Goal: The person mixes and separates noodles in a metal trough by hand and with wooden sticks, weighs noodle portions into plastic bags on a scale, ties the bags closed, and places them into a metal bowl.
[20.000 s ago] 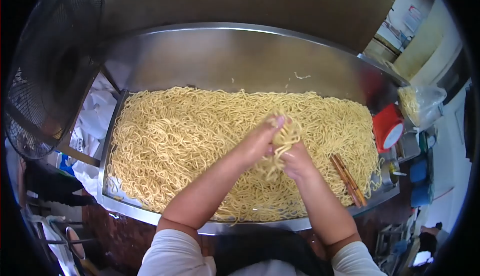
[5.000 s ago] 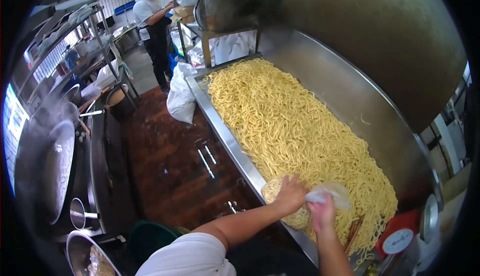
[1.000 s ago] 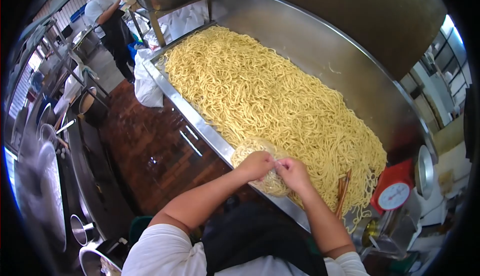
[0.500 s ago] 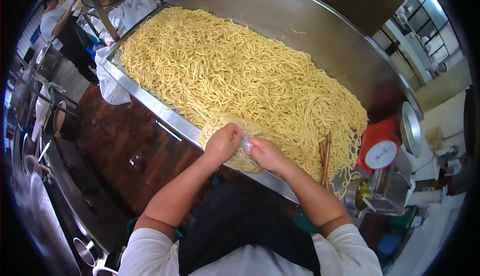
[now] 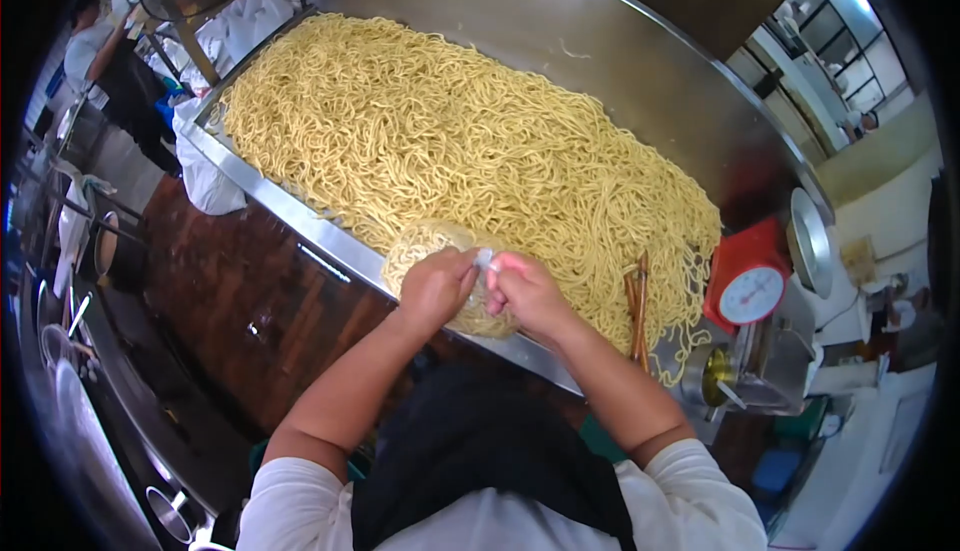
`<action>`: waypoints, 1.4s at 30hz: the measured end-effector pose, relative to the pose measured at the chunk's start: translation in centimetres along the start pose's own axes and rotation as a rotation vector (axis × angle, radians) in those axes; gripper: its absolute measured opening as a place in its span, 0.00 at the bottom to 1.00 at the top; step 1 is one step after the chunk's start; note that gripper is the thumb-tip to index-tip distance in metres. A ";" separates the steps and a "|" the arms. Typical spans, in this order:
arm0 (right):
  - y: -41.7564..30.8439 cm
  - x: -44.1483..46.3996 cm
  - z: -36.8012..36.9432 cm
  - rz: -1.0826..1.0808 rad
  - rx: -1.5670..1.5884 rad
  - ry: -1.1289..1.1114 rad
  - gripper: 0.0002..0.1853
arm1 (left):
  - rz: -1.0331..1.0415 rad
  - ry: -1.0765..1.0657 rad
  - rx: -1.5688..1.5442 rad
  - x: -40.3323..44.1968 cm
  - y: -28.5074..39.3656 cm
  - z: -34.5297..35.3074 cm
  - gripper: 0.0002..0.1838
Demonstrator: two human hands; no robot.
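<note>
A clear plastic bag of noodles rests on the front edge of a metal tray, against a broad heap of yellow noodles. My left hand is closed on the bag's gathered neck, its fingers pinched together. Close beside it, my right hand pinches the same whitish twisted plastic between thumb and finger. Both hands are over the bag and hide part of it. Wooden sticks lie on the noodles to the right of my right hand.
A red dial scale with a metal pan stands at the tray's right end. Near it is a metal pot with yellow liquid. A white sack stands at the tray's left corner. A person stands at the upper left.
Since the earlier frames, the bag's open top has been gathered, and both hands have closed on its neck. The view has turned rightward, so the scale and pot show more fully.
</note>
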State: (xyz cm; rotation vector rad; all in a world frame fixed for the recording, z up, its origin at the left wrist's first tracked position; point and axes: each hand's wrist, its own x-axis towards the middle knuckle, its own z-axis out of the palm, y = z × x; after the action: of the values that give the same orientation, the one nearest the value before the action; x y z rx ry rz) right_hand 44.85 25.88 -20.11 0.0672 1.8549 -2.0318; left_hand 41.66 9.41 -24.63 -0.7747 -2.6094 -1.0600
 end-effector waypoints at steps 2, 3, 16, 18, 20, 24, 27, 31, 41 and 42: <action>-0.6 -0.5 -0.6 -0.068 0.043 -0.002 0.07 | 0.003 -0.030 -0.010 -0.1 -0.1 0.1 0.09; -1.2 -0.6 -1.0 -0.053 0.019 0.001 0.07 | -0.006 -0.032 -0.036 -0.1 -0.1 0.2 0.09; -5.6 -0.2 -0.5 -0.176 -1.051 0.277 0.20 | -0.108 0.039 -0.155 -0.5 0.3 0.8 0.08; -4.5 0.7 -0.5 -0.181 -1.062 0.195 0.19 | -0.199 0.013 -0.269 -0.5 0.1 0.8 0.13; -2.9 0.9 -1.5 -0.198 -0.861 0.190 0.16 | -0.142 -0.042 -0.243 -0.3 0.0 0.4 0.12; -1.1 1.7 -2.5 -0.016 -0.307 0.121 0.07 | -0.091 -0.032 -0.242 -0.4 -0.8 1.2 0.10; -2.1 1.3 -1.2 0.065 0.005 0.107 0.06 | -0.097 -0.055 -0.175 -0.6 -0.5 -0.1 0.10; -1.6 1.0 -1.3 0.168 0.238 0.188 0.08 | -0.059 -0.157 -0.031 -0.8 0.2 0.2 0.09; -3.5 -0.8 -0.2 -0.021 -0.027 0.054 0.14 | -0.050 -0.160 -0.022 -0.4 -0.1 0.1 0.09; -3.3 -0.7 -0.5 -0.024 -0.024 0.059 0.14 | -0.058 -0.120 -0.041 -0.6 -0.2 0.4 0.09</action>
State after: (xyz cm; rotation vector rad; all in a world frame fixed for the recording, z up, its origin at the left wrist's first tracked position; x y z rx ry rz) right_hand 44.37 26.66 -16.81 0.0998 1.9248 -2.0436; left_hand 42.03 9.40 -25.26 -0.8004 -2.7338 -1.1194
